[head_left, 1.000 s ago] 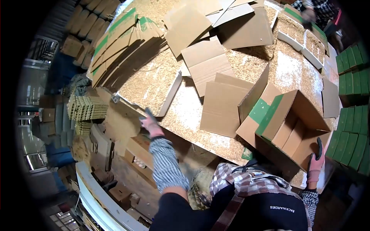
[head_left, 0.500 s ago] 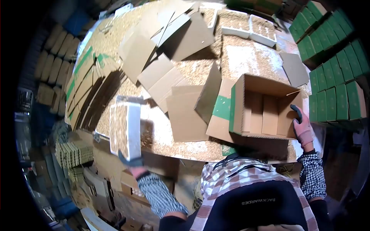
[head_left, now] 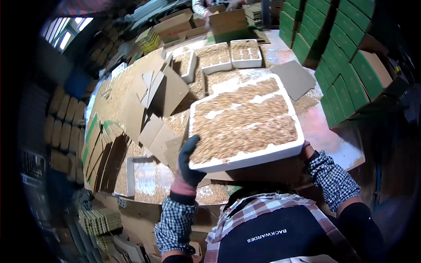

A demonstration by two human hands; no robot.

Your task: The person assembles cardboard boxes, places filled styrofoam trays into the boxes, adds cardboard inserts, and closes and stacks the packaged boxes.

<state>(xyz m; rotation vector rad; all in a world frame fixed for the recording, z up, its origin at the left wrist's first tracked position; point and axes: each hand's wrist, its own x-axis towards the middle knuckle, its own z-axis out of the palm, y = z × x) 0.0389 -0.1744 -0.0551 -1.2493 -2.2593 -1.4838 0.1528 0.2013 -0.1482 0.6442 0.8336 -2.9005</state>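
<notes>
A white foam tray [head_left: 245, 160] filled with rice-husk-like bedding is held in front of my body, above the table. My left hand [head_left: 189, 164], in a dark and pink glove, grips its left front corner. My right hand [head_left: 308, 152] is at the right front corner, with its fingers mostly hidden behind the tray wall. Brown cardboard [head_left: 263, 172] shows under the tray's front edge; the rest of it is covered.
Loose cardboard sheets [head_left: 173, 90] and folded cartons [head_left: 98, 151] lie on the left. More foam trays [head_left: 247, 63] stand at the back. Stacked green boxes [head_left: 346, 87] line the right. Across the table, another person's sleeve [head_left: 201, 8] shows beside an open carton [head_left: 229, 24].
The foam tray has gone from the table's left edge to over the spot where the open cardboard box stood. My right hand has moved from the box to the tray. The view has tilted up.
</notes>
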